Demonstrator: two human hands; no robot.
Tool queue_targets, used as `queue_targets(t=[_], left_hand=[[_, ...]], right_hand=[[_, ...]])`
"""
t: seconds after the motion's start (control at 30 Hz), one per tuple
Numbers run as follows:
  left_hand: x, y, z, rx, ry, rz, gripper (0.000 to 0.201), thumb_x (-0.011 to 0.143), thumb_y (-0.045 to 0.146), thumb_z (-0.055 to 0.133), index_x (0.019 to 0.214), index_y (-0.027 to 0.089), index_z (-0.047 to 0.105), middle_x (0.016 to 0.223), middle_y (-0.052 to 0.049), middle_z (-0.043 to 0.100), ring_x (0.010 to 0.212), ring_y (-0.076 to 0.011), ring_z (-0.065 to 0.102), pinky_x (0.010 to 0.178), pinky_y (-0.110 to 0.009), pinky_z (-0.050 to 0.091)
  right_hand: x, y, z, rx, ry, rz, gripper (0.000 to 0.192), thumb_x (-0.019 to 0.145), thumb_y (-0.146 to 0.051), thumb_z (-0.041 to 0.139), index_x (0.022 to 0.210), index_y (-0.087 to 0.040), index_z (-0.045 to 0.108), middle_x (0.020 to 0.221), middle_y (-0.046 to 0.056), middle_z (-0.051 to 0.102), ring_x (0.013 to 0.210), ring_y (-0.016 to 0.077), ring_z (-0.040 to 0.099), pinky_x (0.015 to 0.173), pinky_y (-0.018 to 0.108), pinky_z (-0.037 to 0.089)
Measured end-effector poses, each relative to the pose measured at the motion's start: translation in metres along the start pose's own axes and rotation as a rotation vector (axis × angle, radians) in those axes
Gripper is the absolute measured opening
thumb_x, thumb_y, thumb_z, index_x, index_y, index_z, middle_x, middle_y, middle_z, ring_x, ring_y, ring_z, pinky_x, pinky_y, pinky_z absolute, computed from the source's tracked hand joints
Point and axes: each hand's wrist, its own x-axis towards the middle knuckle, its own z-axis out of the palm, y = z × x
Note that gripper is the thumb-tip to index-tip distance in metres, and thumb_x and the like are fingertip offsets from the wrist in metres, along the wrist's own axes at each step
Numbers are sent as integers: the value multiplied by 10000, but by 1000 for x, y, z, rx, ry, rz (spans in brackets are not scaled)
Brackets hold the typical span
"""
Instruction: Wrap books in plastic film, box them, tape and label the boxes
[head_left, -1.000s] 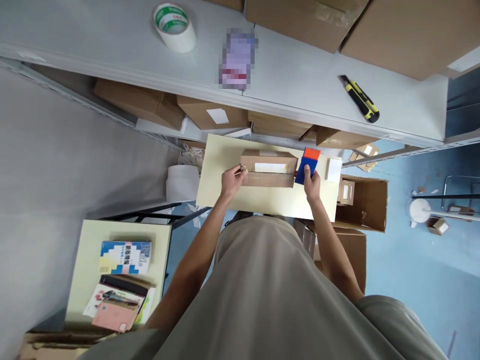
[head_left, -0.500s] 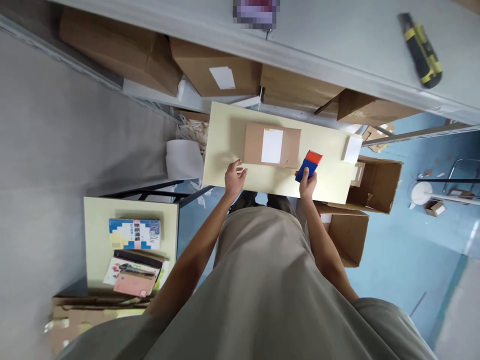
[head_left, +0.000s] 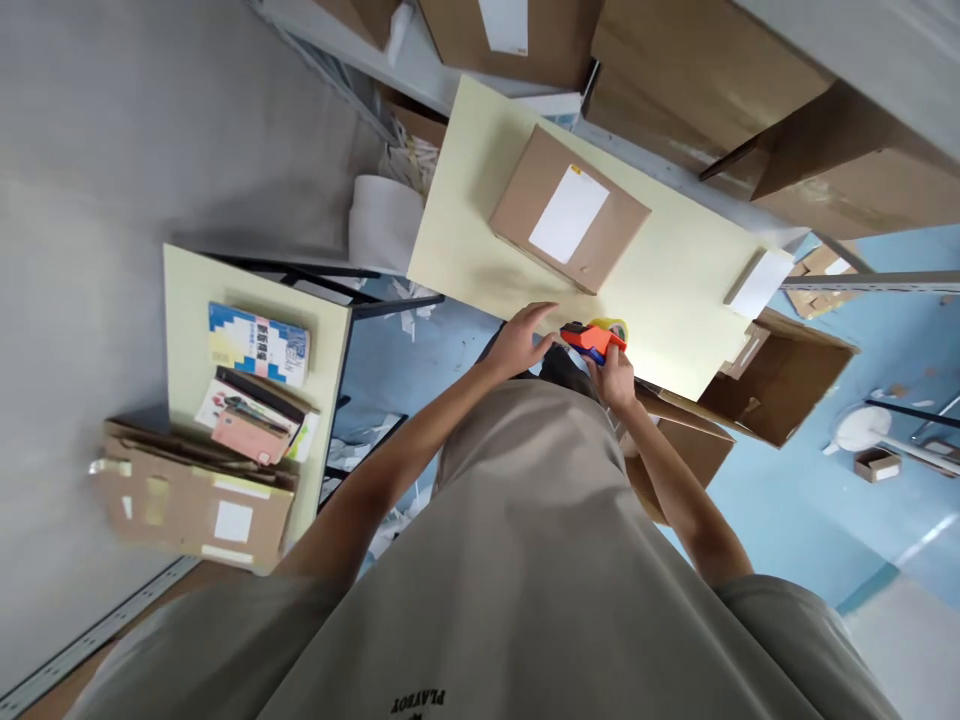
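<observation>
side table (head_left: 184, 300): books (head_left: 255, 345) stacked along its length
floor: open carton (head_left: 780, 375) by the desk's right edge
shelf: brown boxes (head_left: 660, 60)

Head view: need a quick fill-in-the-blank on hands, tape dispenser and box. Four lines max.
1. The right hand grips an orange and ____ tape dispenser.
2. The box on the table bears a ____ label.
3. The left hand is at the dispenser, apart from the ____.
4. The books lie on a second table, on the person's ____ side.

Missing words: blue; white; box; left
</observation>
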Motion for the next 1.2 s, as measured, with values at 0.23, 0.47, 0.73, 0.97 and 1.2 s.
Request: queue_targets(t=[0.23, 0.47, 0.73, 0.97, 1.2], left_hand=[[-25, 28, 46, 116, 12, 22, 427, 1051, 174, 597, 1415, 250, 805, 1473, -120, 807, 1422, -293, 736, 1298, -521, 571], [-47, 46, 70, 150, 74, 13, 310, 1068, 257, 626, 1278, 252, 854, 1339, -104, 859, 1305, -283, 786, 1238, -496, 604], [-55, 55, 84, 170, 94, 121, 286, 1071, 268, 619, 1226, 249, 859, 1278, -93, 861, 1225, -263, 807, 1166, -440, 632], [-55, 56, 78, 184, 191, 195, 270, 1099, 276, 607, 1209, 253, 852, 1206, -91, 846, 1164, -251, 795, 1099, -410, 640], [-49, 49, 43, 224, 150, 193, 307, 1066, 252, 633, 1281, 262, 853, 1265, -88, 833, 1211, -279, 750, 1159, -470, 597]], right_hand=[[-6, 36, -12, -38, -170, -208, 800, 1135, -861, 356, 1415, -151, 595, 1276, 299, 792, 1256, 464, 775, 1157, 693, 617], [-15, 65, -26, -75, -235, -358, 870, 1132, -887, 267, 1442, -136, 580, 1304, 306, 798, 1301, 457, 773, 1198, 661, 604], [-27, 86, -34, -67, -198, -435, 930, 1110, -925, 252, 1451, -127, 588, 1363, 308, 777, 1349, 445, 757, 1219, 634, 594], [-24, 70, -32, -115, -133, -410, 891, 1131, -892, 254, 1492, -144, 577, 1344, 286, 786, 1321, 449, 762, 1180, 631, 615], [-13, 35, -32, -136, -118, -415, 911, 1132, -889, 260, 1540, -130, 557, 1355, 279, 787, 1328, 453, 757, 1187, 628, 609]])
